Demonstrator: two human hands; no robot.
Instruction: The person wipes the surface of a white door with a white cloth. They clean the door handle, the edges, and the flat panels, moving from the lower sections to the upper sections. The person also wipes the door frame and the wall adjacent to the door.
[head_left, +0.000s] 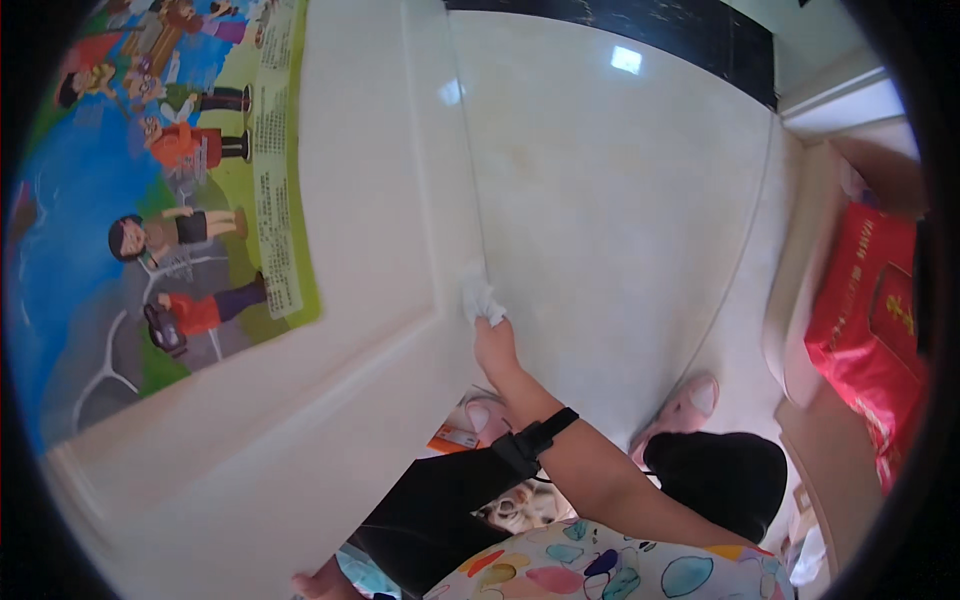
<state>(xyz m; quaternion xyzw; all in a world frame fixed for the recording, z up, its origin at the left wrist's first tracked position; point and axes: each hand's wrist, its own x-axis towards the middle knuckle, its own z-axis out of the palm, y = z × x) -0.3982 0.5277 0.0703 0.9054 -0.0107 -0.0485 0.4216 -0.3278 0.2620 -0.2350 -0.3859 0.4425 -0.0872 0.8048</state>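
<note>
My right hand (496, 348) is closed on a crumpled white cloth or tissue (482, 300), which touches the edge of a white panelled door (367, 187). A black strap with a small device (525, 446) is around my right forearm. My left hand (322, 583) shows only partly at the bottom edge, by the door's near edge; its fingers are mostly hidden. A colourful illustrated poster (187, 180) is on the door face at the left.
Glossy pale floor tiles (615, 225) lie beyond the door, with a black stone strip (675, 34) at the far side. A red bag (862, 322) stands at the right. An orange box (455, 438) and a dog (525, 504) are below, near my legs and pink shoes (691, 401).
</note>
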